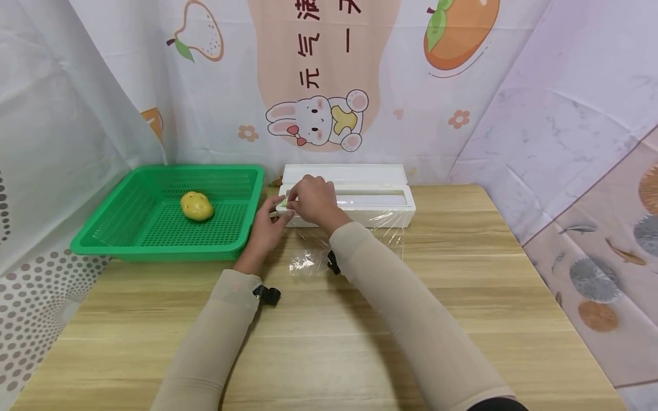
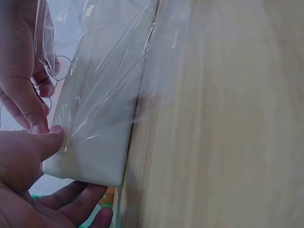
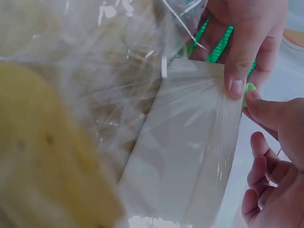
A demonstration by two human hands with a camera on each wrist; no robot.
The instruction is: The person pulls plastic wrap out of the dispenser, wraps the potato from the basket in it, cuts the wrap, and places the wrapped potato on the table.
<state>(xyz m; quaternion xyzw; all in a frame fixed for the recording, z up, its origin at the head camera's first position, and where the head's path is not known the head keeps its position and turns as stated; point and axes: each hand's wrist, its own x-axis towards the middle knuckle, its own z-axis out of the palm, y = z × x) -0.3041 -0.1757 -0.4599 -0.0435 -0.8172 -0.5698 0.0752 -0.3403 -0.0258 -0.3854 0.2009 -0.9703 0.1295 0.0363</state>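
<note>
A white cling film dispenser stands at the back of the table, its lid raised. Clear cling film drapes over its front onto the wood. My left hand grips the dispenser's left end, the thumb on the film-covered front edge and the fingers round the end. Right beside that thumb, my right hand pinches a small green slide cutter at the dispenser's edge. A yellow potato shows large and blurred in the right wrist view; in the head view the right forearm hides it.
Left of the dispenser stands a green plastic basket with another potato in it. A printed curtain hangs right behind the table. Wooden tabletop stretches in front of the dispenser and to its right.
</note>
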